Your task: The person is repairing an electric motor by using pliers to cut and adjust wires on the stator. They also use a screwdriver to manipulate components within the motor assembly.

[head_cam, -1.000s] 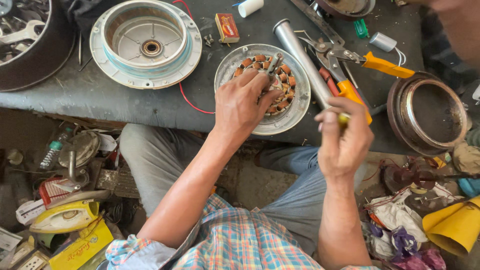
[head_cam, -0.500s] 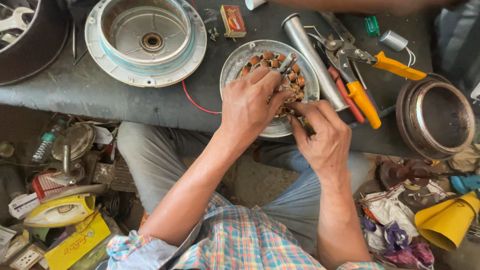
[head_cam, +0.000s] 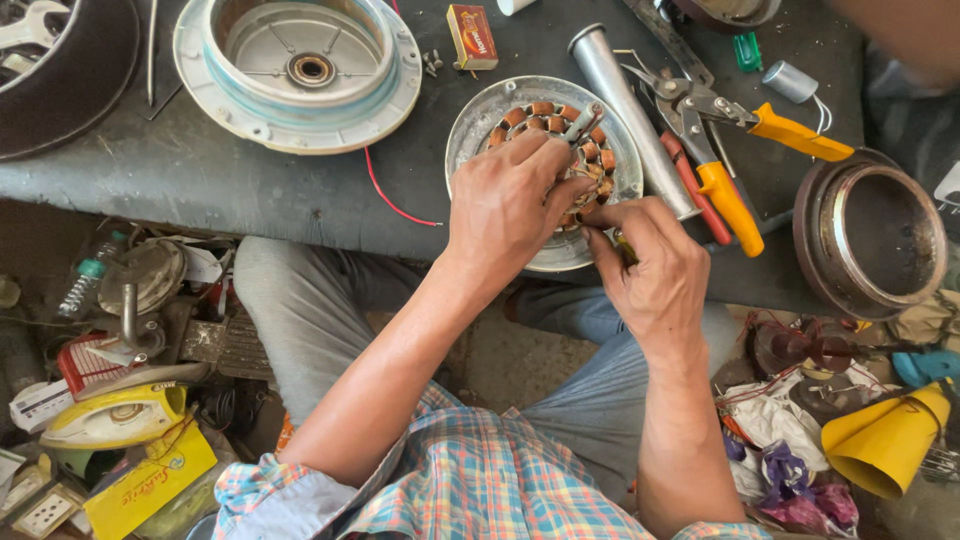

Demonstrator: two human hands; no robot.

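Far to the left of the motor (head_cam: 560, 140) sits a big round cover (head_cam: 297, 70) on the dark bench (head_cam: 200, 190). A thin red wire (head_cam: 395, 195) runs between the cover and the motor. A small orange box (head_cam: 472, 35) lies up and left of the motor.

The motor is a ring of copper coils in a shiny round dish. It sits at the near edge of the bench, right in front of me. My left hand (head_cam: 510, 205) lies flat over its left half, fingers spread a little, pressing it down. I think the dish is heavy and stiff, and its smooth rim could slip. The coil wire looks thin and easy to break, so I would hold the dish by its rim, not by the coils.

My right hand (head_cam: 650, 265) is at the near right edge of the motor. Its fingers are pinched close on a small yellowish tool (head_cam: 625, 250). I cannot tell what kind of tool it is.

Just right of the motor lies a grey tube (head_cam: 630, 110), then pliers (head_cam: 720, 140) with yellow handles. Far right is a round metal pot (head_cam: 870, 235).

A second ago my right hand was up in the air, away from the motor. Now it is down at the coils, close to my left hand.
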